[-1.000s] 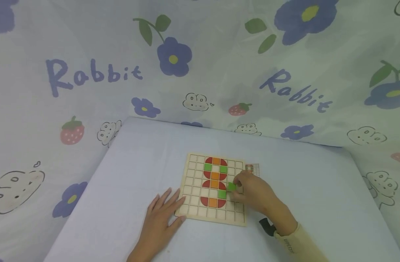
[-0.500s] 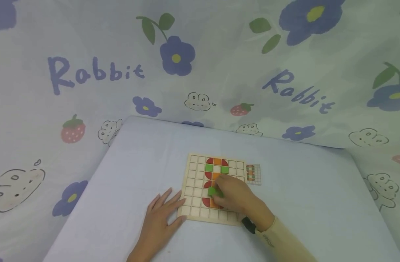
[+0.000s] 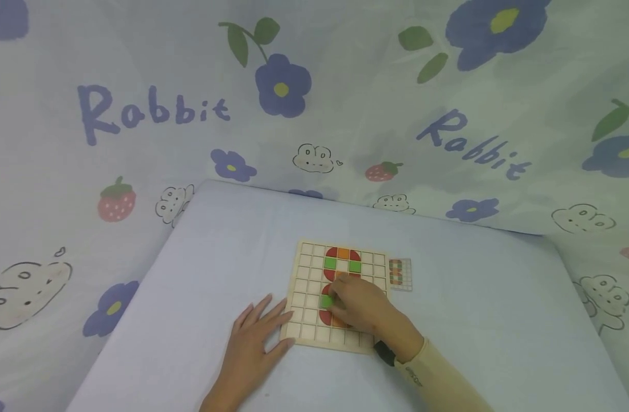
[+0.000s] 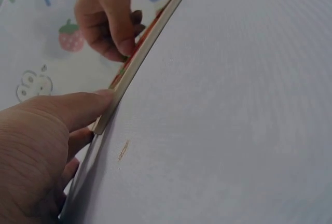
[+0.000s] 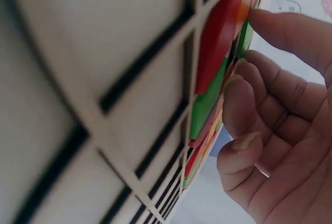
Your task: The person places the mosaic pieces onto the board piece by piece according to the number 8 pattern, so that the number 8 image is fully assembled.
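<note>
A wooden grid board [image 3: 300,332] lies on the table, its middle columns filled with red quarter-round, orange and green tiles. My right hand [image 3: 363,306] is low over the board's lower middle. Its thumb and index finger pinch a green tile [image 3: 325,301] at a cell left of the hand; the right wrist view shows the thumb [image 5: 280,27] right at a green edge. The palm covers several cells. My left hand [image 3: 252,352] rests at the board's left edge with fingers spread, its thumb [image 4: 91,105] against the near corner.
A small pattern card [image 3: 402,274] lies just right of the board, printed with a similar coloured figure. The table [image 3: 232,240] has a white cover. Behind it hangs a cloth [image 3: 345,86] printed with flowers, rabbits and strawberries.
My right hand has moved left from the board's right side, bringing the green tile to a cell in the lower middle. The pattern card has come into full view. My left hand stays put.
</note>
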### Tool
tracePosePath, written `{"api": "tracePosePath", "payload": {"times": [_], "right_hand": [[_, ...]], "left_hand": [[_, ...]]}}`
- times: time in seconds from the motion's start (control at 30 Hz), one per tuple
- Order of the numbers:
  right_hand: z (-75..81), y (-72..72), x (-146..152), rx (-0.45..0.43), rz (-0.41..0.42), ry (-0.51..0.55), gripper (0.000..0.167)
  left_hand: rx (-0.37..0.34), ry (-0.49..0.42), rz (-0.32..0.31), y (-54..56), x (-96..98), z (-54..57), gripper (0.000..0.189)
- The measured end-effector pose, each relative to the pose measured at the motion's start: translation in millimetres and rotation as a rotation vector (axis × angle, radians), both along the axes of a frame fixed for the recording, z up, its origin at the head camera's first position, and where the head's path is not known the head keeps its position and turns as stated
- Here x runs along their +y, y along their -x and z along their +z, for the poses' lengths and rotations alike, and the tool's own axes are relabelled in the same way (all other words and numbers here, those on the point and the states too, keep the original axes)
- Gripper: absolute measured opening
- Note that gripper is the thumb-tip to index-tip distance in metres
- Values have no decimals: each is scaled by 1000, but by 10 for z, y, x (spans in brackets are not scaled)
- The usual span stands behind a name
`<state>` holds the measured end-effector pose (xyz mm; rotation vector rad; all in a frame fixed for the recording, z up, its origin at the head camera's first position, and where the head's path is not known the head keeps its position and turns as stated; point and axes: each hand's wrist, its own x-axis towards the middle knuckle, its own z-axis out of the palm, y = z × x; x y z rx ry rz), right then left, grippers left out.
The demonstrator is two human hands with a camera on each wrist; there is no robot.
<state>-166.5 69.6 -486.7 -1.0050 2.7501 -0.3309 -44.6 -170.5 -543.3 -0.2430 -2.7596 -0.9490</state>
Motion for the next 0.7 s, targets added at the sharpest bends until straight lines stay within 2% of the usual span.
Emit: {"api": "tracePosePath", "payload": {"times": [0.27, 0.57, 0.7], "right_hand": [[-32, -12, 24, 36, 12, 32, 15], [22, -70, -23, 4, 51, 63, 32], [26, -100, -41, 5, 56, 56, 32]], "left_hand": [[9, -7, -1, -6, -2, 0, 53], [-9, -10, 7, -6, 9, 17, 53], [-8, -16, 7, -7, 13, 32, 53]]}}
